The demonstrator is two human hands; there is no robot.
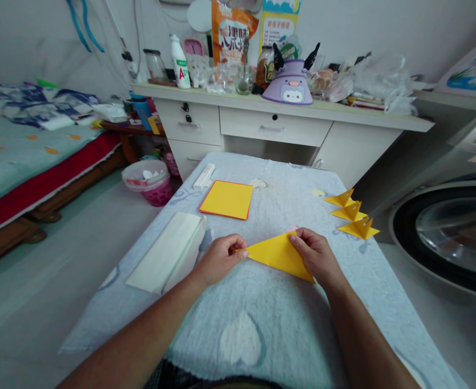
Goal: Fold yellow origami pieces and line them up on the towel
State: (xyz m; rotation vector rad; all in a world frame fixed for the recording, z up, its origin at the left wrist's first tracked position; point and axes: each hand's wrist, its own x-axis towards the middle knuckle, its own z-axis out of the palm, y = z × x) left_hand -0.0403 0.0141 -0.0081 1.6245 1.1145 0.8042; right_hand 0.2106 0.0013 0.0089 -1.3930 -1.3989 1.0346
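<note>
A yellow sheet of origami paper (pixel 280 255), folded into a triangle, is stretched between my two hands just over the cloth-covered table (pixel 238 308). My left hand (pixel 225 258) pinches its narrow left corner between thumb and fingers. On the other side, my right hand (pixel 316 253) grips the upper right part, thumb on the near face and fingers behind. Beyond them lies a square stack of origami paper (pixel 227 200), yellow on top with red edges showing. Three folded yellow paper figures (pixel 359 228) stand in a row at the right edge of the table.
A pale folded packet (pixel 167 251) lies left of my left forearm, and a small white box-like object (pixel 204 176) is behind it. A white desk (pixel 274 116) with jars and bags stands at the back. A pink bin (pixel 156 189) is at left, a washing machine (pixel 452 237) at right.
</note>
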